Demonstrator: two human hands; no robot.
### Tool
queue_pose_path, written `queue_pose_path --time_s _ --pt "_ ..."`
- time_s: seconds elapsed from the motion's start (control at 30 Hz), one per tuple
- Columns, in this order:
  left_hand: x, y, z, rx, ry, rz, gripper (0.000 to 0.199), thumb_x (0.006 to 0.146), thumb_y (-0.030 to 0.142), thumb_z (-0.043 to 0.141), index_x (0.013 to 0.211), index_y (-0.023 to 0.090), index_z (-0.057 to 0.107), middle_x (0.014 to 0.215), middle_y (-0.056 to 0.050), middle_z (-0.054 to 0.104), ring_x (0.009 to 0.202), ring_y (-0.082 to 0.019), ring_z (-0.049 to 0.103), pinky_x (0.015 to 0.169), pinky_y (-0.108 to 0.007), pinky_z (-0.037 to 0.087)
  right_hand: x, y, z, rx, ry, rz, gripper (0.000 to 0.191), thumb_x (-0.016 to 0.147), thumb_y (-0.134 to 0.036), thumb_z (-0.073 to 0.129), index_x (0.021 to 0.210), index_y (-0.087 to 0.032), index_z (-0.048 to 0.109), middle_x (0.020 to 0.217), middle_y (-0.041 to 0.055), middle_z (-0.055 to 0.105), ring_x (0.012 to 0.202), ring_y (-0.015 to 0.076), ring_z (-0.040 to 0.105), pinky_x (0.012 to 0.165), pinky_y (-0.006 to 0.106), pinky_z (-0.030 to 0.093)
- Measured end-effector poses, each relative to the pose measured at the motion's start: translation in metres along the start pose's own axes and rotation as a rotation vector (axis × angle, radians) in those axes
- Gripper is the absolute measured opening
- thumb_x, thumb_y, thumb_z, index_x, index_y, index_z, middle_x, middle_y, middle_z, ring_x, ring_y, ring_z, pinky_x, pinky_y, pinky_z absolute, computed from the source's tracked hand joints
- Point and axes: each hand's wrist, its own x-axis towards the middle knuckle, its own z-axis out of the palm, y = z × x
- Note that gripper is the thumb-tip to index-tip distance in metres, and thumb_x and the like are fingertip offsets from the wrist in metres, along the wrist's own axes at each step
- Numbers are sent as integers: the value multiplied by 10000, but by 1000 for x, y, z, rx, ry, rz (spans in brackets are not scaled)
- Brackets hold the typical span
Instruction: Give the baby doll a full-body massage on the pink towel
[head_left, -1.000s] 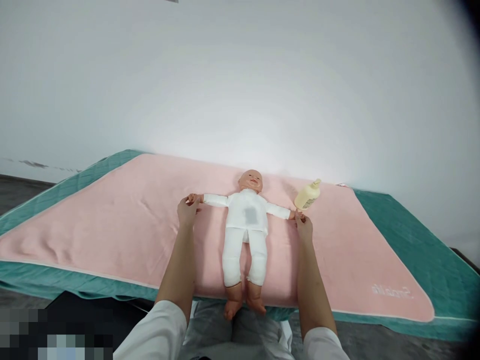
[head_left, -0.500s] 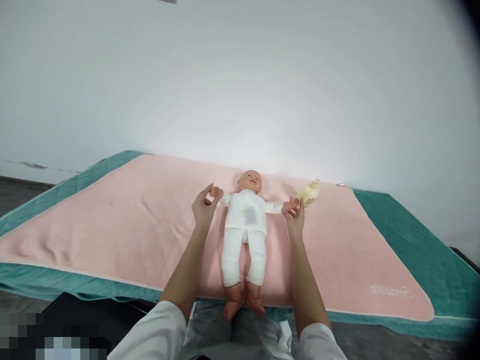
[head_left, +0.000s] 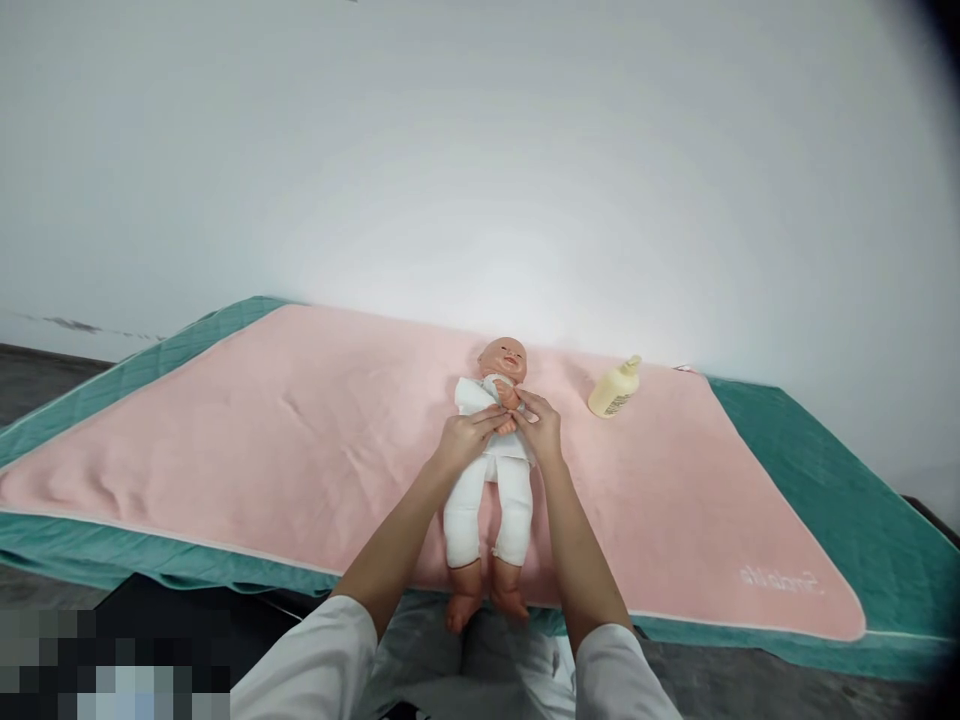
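Two hands (head_left: 466, 437) (head_left: 543, 430) hold one doll (head_left: 472, 510) by its two arms (head_left: 506, 393) near one bottle (head_left: 613, 390).

Doll (head_left: 495, 468) on its back, face up, in white top and trousers, bare feet reaching near edge of pink blanket (head_left: 697, 520). Both doll hands (head_left: 508, 394) together over chest, 1 above other. Left hand (head_left: 469, 436) and right hand (head_left: 541, 428) pinch them, fingertips nearly meeting; which holds which, hard to tell. Pale yellow pump bottle (head_left: 615, 388) on blanket, right of doll, apart from hands. Green cover (head_left: 832, 490) under blanket. Pale wall (head_left: 480, 160) behind. 2 white sleeves (head_left: 315, 655) at bottom.
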Motion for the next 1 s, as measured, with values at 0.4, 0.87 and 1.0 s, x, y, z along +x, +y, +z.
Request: queue_pose_path --time_s 0.4,0.87,1.0 --pt "-10 0 2 8 -69 -42 286 926 153 535 1119 261 717 1115 -6 736 1018 -136 703 801 -240 586 1 -2 -1 -60 -190 -138 328 908 -317 571 1211 -269 687 1257 61 678 1195 227 602 1052 433 470" --pt "-11 4 -11 -156 193 -365 269 917 308 549 1138 220 673 1154 -57 709 910 -146 702 736 -252 580 -6 -7 -3 -15 175 -42 409 879 -384 568 1235 -184 585 1251 124 633 1160 221 584 1012 414 474" --pt "-6 -9 -35 -164 379 -770 381 866 375 606 1214 224 636 933 -18 739 622 -111 667 643 -236 550 -6 5 -14 127 460 142 515 851 -430 565 1287 -168 488 1308 160 577 1158 224 593 968 416 500"
